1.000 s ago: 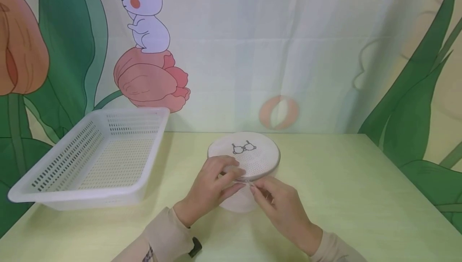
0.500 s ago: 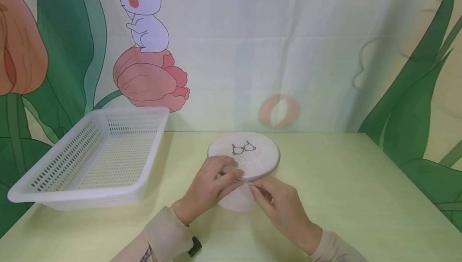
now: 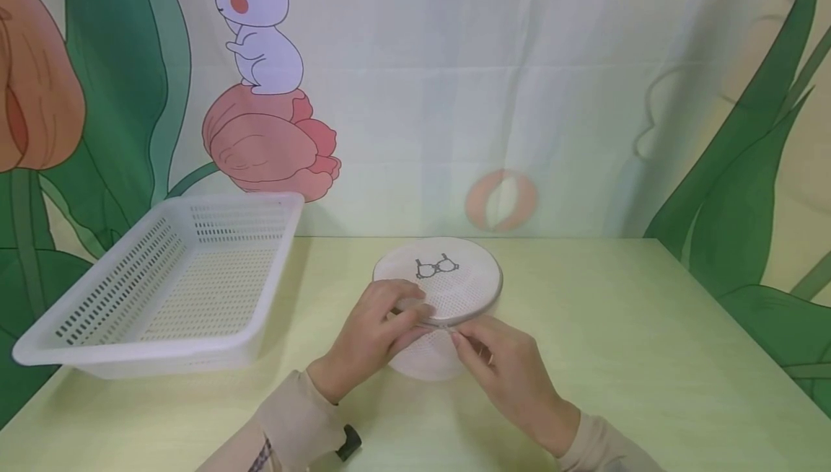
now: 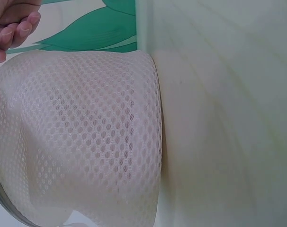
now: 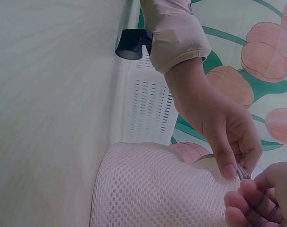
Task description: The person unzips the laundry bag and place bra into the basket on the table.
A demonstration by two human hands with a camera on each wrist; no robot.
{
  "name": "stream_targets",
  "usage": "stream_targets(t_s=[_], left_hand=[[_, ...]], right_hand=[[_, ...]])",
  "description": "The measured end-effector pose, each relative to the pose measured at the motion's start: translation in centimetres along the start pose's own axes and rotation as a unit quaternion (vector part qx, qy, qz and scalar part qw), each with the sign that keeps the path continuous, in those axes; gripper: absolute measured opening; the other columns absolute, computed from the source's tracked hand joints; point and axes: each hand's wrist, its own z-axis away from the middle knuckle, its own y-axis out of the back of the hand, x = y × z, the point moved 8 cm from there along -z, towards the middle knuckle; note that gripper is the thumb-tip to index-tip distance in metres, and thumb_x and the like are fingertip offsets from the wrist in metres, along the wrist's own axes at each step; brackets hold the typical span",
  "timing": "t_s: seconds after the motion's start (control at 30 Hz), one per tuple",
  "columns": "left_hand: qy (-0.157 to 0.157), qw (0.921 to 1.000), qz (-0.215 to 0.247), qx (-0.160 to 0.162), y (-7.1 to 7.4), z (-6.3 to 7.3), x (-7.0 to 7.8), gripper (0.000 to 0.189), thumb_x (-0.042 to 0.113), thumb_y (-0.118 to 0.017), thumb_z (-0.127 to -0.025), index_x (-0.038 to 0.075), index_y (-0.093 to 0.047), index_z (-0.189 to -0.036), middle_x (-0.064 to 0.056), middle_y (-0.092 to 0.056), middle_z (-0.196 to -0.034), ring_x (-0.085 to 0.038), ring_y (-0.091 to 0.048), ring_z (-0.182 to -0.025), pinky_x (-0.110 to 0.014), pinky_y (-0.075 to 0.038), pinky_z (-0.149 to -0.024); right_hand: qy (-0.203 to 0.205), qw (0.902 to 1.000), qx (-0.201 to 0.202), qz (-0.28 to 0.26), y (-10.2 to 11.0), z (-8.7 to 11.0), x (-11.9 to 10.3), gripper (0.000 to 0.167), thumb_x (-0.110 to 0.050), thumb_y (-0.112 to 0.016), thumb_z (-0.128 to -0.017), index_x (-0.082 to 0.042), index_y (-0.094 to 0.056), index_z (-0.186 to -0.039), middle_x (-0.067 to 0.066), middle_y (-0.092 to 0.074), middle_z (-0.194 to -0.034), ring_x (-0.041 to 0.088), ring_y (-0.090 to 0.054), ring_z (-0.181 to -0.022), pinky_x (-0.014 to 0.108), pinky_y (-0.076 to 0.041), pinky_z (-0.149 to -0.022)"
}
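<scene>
A white mesh laundry bag (image 3: 431, 356), round and drum-shaped, stands upright on the table in the head view. Its lid (image 3: 461, 288) bears a dark bra-like outline, and a grey zipper (image 3: 490, 302) runs round the lid's edge. My left hand (image 3: 370, 331) pinches the near-left edge at the zipper, thumb below and fingers on top. Close beside it, my right hand (image 3: 509, 371) pinches something small at the zipper's front; the fingers hide what it is, perhaps the pull. The right wrist view shows both hands' fingertips meeting at the zipper (image 5: 243, 173).
A white perforated plastic basket (image 3: 247, 346) stands on the left of the pale green table (image 3: 617, 356). Behind the table hangs a backdrop (image 3: 402, 97) printed with a rabbit and tulips. A black device (image 3: 349, 443) is strapped at the left wrist.
My left hand has shifted very slightly to the left along the bag's edge. The right hand keeps its pinch at nearly the same spot, and the bag barely moves.
</scene>
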Motion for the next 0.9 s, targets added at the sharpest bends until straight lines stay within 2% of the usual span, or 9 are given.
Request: stream_targets(t_s=[0.4,0.9], left_hand=[[0.011,0.9998,0.019,0.000,0.06,0.23,-0.39,0.027,0.036,-0.053,-0.097,0.011,-0.065,-0.095,-0.008,-0.062,-0.106,-0.023,-0.059,-0.101,-0.036,-0.048,-0.088],[0.010,0.9999,0.011,0.001,0.23,0.20,-0.50,0.029,0.036,-0.051,-0.098,0.011,-0.065,-0.094,-0.008,-0.062,-0.105,-0.023,-0.059,-0.101,-0.035,-0.049,-0.088]], right_hand=[[-0.001,1.0000,0.002,0.007,0.09,-0.09,0.23,0.010,0.001,-0.069,-0.081,-0.009,-0.068,-0.082,-0.008,-0.059,-0.070,-0.004,-0.049,-0.062,0.005,-0.041,-0.055],[-0.020,0.9997,-0.003,0.012,0.12,-0.10,0.55,0.010,0.001,-0.068,-0.081,-0.009,-0.068,-0.082,-0.007,-0.061,-0.071,-0.004,-0.050,-0.063,0.007,-0.043,-0.055]])
